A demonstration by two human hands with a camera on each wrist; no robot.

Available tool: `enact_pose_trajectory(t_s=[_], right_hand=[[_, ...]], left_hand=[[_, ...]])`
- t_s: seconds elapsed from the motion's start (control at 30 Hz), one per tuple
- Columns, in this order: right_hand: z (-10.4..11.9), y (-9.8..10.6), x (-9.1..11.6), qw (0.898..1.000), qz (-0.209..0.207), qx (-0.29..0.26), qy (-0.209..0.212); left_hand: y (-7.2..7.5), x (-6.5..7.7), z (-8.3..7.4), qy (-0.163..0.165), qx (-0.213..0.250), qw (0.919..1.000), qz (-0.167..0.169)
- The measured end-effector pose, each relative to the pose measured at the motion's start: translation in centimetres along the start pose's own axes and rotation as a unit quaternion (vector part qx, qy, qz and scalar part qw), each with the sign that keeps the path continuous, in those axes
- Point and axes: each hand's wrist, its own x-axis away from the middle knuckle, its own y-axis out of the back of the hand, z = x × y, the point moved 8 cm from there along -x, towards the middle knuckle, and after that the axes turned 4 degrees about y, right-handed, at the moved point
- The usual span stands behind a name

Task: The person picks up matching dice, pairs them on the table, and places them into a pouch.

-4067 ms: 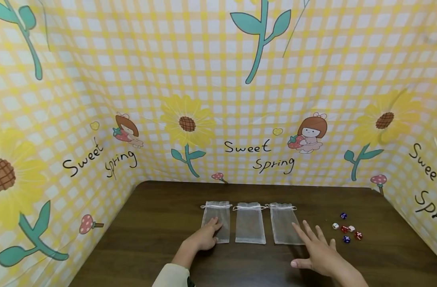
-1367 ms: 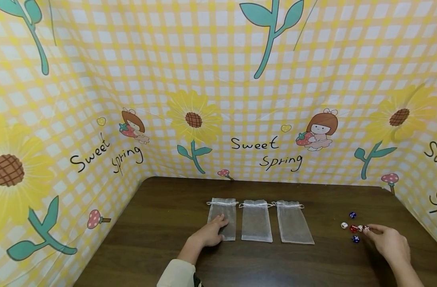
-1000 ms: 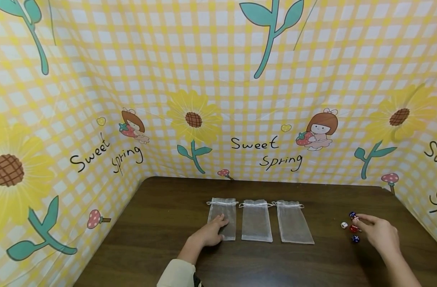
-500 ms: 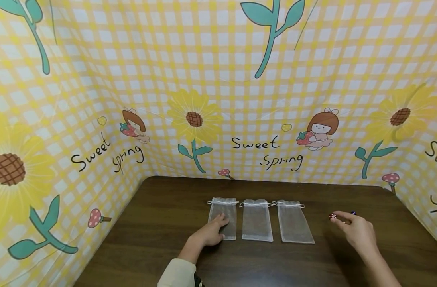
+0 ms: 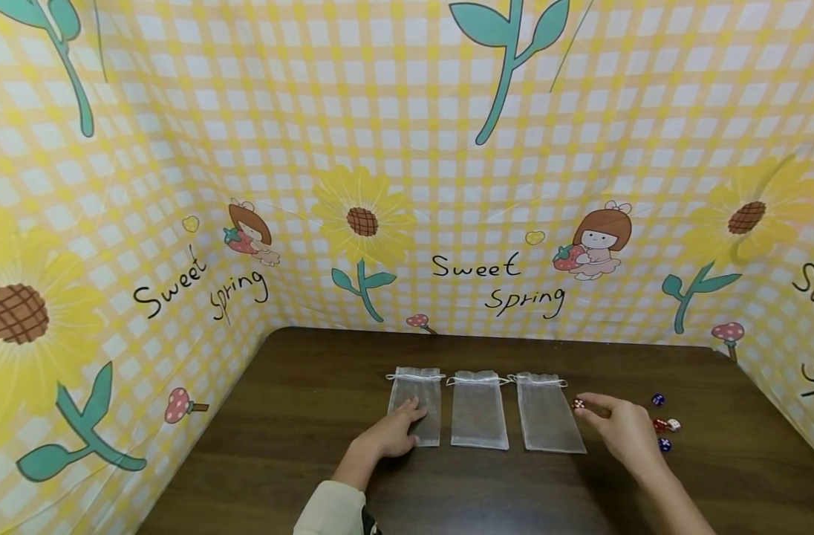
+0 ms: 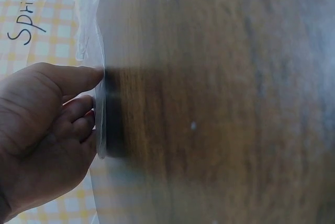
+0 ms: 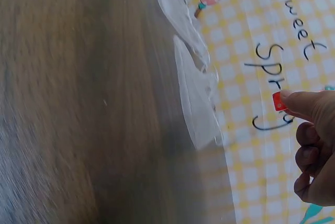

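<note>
My right hand (image 5: 624, 438) pinches a red die (image 5: 578, 403) between thumb and index finger, at the right edge of the right-hand mesh drawstring bag (image 5: 547, 416). In the right wrist view the red die (image 7: 280, 101) shows at the fingertips, with the other fingers curled below. On the lower part of the left-hand mesh bag (image 5: 431, 423) rests my left hand (image 5: 388, 435), its fingers spread over the sheer fabric. Between these two lies the middle mesh bag (image 5: 479, 416), flat, its white drawstring toward the back.
Right of my right hand lie a blue die (image 5: 658, 400), a red die (image 5: 660, 424), a white die (image 5: 674, 424) and another blue die (image 5: 665, 444). The brown table (image 5: 280, 423) backs onto a yellow checked cloth (image 5: 447, 186) that also rises at both sides.
My right hand went from over the bags to the dice, picked up a red die and carried it left to the right-hand bag. My left hand stays on its bag.
</note>
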Motion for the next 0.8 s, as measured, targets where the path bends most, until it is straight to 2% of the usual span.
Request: enact_pose_trajectory(t_s=[0.27,0.4,0.6,0.8], right_hand=[[1.9,-1.9,0.3,0.999,0.038,-0.038,0.001],[3.1,-3.1,0.6,0.998,0.056,-0.041,0.011],[4.8,-4.6,1.1,0.996,0.063,-0.020,0.052],[6.4,-6.1,2.0,0.990,0.060,-0.016,0.123]], left_hand=[[0.1,0.0,-0.1,0.004,0.002,1.0000,0.005],[0.1,0.1,-0.1,0.005,0.003,1.0000,0.006],[0.0,0.0,0.0,0.004,-0.002,1.0000,0.004],[0.0,0.0,0.0,0.004,0.004,1.0000,0.005]])
